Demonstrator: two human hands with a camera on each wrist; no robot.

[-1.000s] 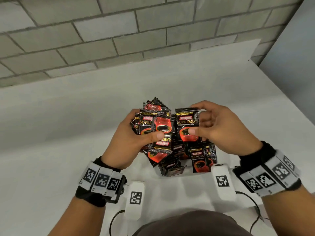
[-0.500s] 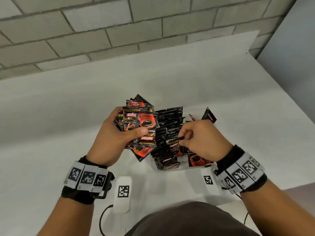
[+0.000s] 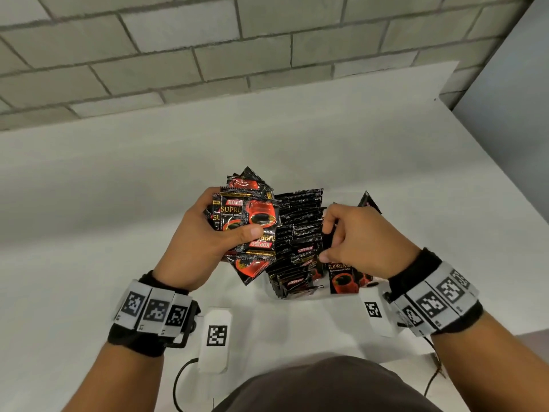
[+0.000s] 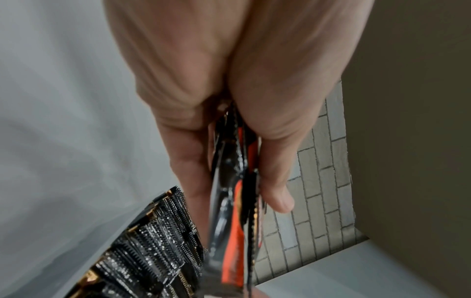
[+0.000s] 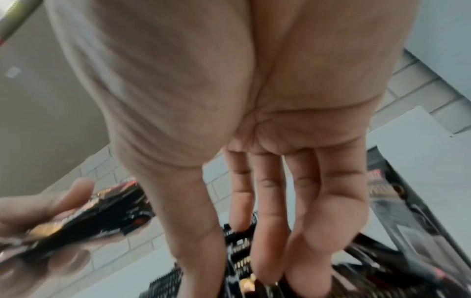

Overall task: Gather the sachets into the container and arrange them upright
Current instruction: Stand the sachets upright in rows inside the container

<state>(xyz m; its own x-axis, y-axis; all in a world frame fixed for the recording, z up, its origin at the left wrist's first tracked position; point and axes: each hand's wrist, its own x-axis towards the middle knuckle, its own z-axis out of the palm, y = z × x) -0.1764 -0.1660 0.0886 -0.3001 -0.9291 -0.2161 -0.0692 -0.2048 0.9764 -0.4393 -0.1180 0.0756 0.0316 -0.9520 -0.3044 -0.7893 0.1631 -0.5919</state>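
Meanwhile, right hand point(image 3: 361, 236) has dipped among upright sachets point(image 3: 300, 230).

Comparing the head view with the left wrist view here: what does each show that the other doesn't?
Only the head view shows the right hand reaching into the upright row of sachets, the printed Kopiko fronts, both wrist bands and the white table. Only the left wrist view shows the held bundle edge-on, pressed between thumb and fingers. Both show the left hand gripping a bundle of sachets, the standing row beside it and the brick wall.
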